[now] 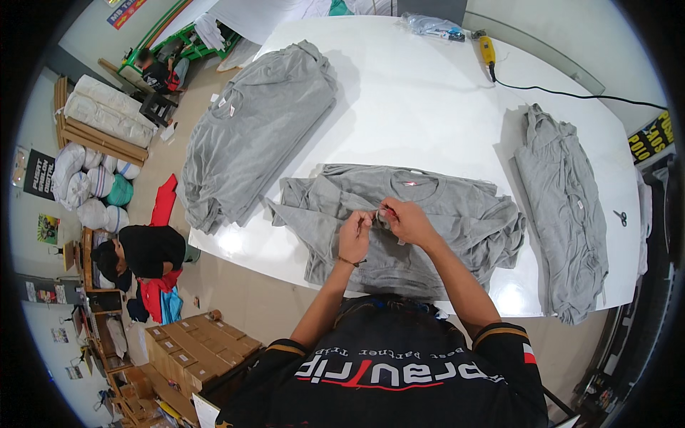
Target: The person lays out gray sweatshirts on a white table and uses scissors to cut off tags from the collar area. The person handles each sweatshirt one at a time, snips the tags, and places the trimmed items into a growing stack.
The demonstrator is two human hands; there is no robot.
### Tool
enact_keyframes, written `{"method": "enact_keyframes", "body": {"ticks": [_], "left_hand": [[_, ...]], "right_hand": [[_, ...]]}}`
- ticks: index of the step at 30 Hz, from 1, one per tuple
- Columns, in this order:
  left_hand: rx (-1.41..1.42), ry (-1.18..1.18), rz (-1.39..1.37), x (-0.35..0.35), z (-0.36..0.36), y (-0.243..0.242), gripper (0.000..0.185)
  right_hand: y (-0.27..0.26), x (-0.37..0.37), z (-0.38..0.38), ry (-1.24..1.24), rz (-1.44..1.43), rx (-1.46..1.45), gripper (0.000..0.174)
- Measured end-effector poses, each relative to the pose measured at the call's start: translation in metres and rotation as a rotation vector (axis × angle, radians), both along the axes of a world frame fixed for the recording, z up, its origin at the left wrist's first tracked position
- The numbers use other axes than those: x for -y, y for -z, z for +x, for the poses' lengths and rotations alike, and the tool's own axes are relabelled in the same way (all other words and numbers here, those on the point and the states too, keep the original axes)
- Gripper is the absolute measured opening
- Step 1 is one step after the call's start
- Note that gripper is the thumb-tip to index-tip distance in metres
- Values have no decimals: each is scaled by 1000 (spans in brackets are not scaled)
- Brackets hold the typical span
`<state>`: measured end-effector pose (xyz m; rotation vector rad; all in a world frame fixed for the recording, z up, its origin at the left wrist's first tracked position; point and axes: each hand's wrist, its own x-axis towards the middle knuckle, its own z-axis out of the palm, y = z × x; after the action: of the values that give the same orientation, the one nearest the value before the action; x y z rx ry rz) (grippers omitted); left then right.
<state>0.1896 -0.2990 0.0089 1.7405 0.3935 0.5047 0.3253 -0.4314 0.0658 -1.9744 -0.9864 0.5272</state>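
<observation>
A grey T-shirt [316, 214] lies spread before me on top of other grey garments, its round neckline [415, 184] facing away from me. Over its front, my left hand [355, 235] pinches a bit of the grey fabric between thumb and fingers. Close beside it, my right hand [408, 222] grips a small red item [392, 212], mostly hidden by the fingers; its kind is unclear. A sleeve and folds of the shirt bunch around both hands.
Tall grey T-shirt piles stand at the left [267, 112] and right [562, 208] of the white table [412, 96]. A yellow corded power tool [486, 51], a plastic bag [428, 25] and small scissors [620, 218] lie there too. Cardboard boxes [200, 348] and two people are off to the left.
</observation>
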Motion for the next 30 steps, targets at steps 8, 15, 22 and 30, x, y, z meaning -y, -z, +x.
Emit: {"method": "enact_keyframes", "body": {"ticks": [8, 15, 22, 30], "left_hand": [[31, 50, -176, 6, -5, -3, 27], [21, 50, -43, -1, -12, -6, 22], [-59, -127, 211, 13, -11, -42, 15], [-18, -211, 347, 30, -3, -49, 16]], "right_hand": [[1, -2, 7, -15, -90, 101, 26], [0, 3, 13, -45, -146, 121, 33], [7, 4, 15, -33, -47, -56, 40], [8, 3, 13, -20, 6, -151, 39]]}}
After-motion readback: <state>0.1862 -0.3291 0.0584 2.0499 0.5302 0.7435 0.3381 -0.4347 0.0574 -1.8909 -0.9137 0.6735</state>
